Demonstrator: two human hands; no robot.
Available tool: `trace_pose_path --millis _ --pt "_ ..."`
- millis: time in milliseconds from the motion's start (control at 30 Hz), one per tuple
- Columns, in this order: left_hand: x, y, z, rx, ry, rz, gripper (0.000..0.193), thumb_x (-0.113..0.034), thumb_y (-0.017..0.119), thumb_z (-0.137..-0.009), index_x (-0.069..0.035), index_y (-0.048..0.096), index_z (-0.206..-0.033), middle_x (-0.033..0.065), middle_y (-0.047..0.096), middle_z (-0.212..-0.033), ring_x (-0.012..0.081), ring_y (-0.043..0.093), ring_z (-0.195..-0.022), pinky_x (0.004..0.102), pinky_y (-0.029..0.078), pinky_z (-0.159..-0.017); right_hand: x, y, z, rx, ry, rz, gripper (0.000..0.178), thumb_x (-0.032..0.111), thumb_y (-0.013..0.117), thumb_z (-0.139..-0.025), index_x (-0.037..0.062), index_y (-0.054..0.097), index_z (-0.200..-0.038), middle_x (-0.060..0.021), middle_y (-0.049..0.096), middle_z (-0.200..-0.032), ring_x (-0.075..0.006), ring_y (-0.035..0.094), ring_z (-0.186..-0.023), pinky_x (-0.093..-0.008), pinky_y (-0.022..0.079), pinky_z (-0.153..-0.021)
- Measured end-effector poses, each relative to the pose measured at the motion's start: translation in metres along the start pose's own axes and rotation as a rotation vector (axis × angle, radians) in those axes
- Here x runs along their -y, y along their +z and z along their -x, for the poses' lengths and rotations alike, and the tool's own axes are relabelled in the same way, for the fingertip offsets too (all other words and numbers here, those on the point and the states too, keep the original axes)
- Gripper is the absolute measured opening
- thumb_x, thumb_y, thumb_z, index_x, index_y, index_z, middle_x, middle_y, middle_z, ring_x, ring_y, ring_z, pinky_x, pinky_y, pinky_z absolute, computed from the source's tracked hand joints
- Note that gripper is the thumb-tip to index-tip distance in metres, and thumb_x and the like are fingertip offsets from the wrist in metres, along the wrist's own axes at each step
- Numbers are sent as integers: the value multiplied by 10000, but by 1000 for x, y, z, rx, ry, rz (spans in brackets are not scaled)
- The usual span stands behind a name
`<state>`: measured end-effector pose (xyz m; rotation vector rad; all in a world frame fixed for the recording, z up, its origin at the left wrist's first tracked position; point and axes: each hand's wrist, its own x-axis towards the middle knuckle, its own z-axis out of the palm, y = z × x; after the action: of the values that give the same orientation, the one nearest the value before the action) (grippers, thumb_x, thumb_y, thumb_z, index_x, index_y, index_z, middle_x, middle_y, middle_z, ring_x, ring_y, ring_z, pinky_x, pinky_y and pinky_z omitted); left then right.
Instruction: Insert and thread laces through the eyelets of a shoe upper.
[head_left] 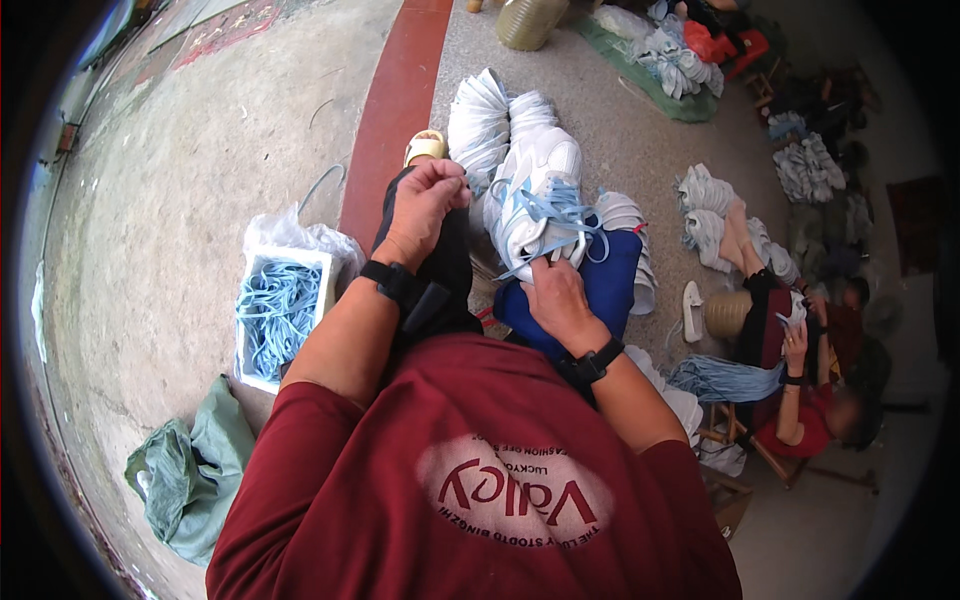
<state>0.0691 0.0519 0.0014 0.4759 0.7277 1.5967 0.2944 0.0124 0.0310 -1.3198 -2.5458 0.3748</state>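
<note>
A white sneaker (548,195) with light blue laces (552,212) rests over my lap, toe pointing away from me. The laces lie loosely across its front and hang over its sides. My right hand (562,298) grips the near end of the sneaker, thumb at the opening. To the left of the shoe, my left hand (425,208) is raised with thumb and fingers pinched together. Whatever may be between those fingertips is too small to make out. Blue cloth (612,278) covers my right leg under the shoe.
A white box (328,290) of blue laces stands on the floor at left, near a green bag (205,465). Stacked white shoe pieces (478,118) lie ahead, with more (622,215) at right. Another person (800,420) sits at right beside a bundle of laces (725,378).
</note>
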Motion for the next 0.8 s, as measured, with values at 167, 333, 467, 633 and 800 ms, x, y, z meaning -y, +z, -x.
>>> trace_pose_path --millis 167,333,467,633,800 --pt "24 10 10 292 12 -1009 101 -73 606 -734 12 589 -786 37 567 -683 101 525 -627 235 435 -570 -11 -4 -7 -9 69 -97 222 88 642 -694 17 566 -891 -244 575 -780 -422 555 -755 -464 451 -689" --pt "69 10 17 223 -499 -906 178 -172 646 -741 -38 576 -647 19 504 -562 133 502 -535 299 425 -504 -29 -32 -5 -88 206 -560 226 60 648 -685 3 590 -896 -205 613 -812 -358 603 -785 -380 473 -695" --pt "76 12 25 92 -700 -411 249 -197 678 -762 -57 519 -893 36 541 -771 145 534 -709 340 466 -605 -33 -29 3 -75 246 -530 237 44 646 -689 -10 580 -910 -202 614 -827 -366 597 -799 -388 467 -700" --pt "72 20 29 8 -680 -308 401 -292 621 -804 -24 445 -1047 68 537 -894 159 538 -825 361 485 -647 -9 -35 15 -146 119 -393 290 51 647 -697 -6 563 -969 -212 598 -888 -400 569 -832 -414 454 -718" --pt "73 23 22 31 -437 -655 296 -268 589 -814 -48 463 -966 40 527 -882 127 533 -765 273 487 -603 5 -48 9 -80 34 -341 315 35 628 -707 4 548 -1009 -214 584 -925 -422 544 -867 -444 439 -737"
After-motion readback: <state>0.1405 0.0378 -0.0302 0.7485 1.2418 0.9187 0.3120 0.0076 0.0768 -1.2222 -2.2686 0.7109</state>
